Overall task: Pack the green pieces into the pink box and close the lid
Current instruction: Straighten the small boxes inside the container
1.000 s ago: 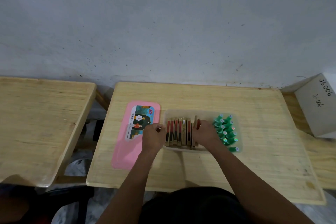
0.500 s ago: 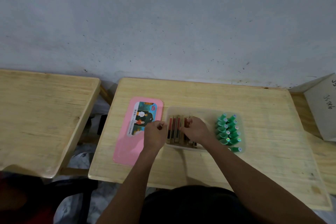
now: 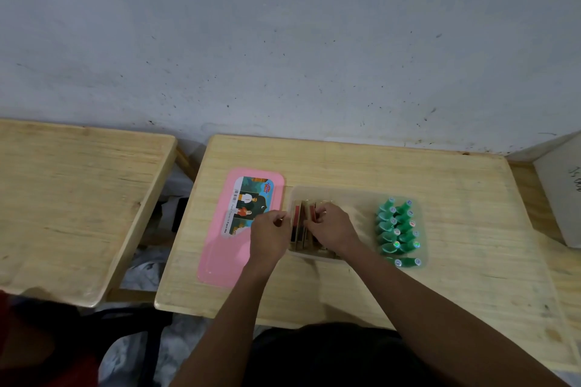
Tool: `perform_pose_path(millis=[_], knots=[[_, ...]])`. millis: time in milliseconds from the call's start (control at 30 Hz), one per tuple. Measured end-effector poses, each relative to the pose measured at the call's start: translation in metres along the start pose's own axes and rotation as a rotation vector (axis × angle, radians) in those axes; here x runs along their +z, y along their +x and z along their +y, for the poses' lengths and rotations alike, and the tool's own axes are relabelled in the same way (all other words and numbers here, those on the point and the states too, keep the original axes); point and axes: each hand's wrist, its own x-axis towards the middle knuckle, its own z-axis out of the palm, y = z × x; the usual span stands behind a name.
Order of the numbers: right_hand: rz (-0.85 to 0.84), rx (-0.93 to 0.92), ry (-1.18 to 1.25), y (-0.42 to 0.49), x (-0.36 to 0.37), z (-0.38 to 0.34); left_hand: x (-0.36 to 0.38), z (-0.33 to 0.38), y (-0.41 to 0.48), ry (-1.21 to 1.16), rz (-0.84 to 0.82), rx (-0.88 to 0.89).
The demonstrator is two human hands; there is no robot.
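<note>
Fingers (image 3: 321,214) of the right hand (image 3: 333,231) are curled, pinching the tops of the flat pieces (image 3: 298,223), red and tan, which stand on edge in the left part of the box (image 3: 355,195). The left hand (image 3: 269,236) has its fingers (image 3: 278,219) bent at the box's left rim; whether they grip it cannot be told. A grey wall (image 3: 283,41) fills the upper frame. Below it a wooden table (image 3: 456,198) sits at centre, a second table (image 3: 78,198) at left and a white carton (image 3: 562,195) at the right edge. The pink lid (image 3: 220,261) lies flat just left of the clear box. The green pieces (image 3: 396,229) lie packed at the box's right end.
</note>
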Motion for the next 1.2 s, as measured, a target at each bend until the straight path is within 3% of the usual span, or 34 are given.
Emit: perform_pose_path(millis=[433,567,733,967,1200], knots=[[-0.153,0.014,0.089,0.006,0.002,-0.003,0.001,0.001,0.000,-0.018,0.015,-0.008],[-0.023,-0.013,0.094,0.008,-0.016,0.004,0.001,0.001,0.001,-0.004,0.014,-0.011],[0.119,0.088,0.053,0.006,-0.042,0.029,0.002,-0.002,0.002,-0.003,0.000,-0.004],[-0.139,0.196,-0.106,-0.006,-0.039,0.032,0.002,-0.004,0.003,-0.014,-0.009,-0.007],[-0.104,0.203,-0.070,-0.003,-0.035,0.034,0.001,-0.001,0.001,-0.024,-0.012,0.003]])
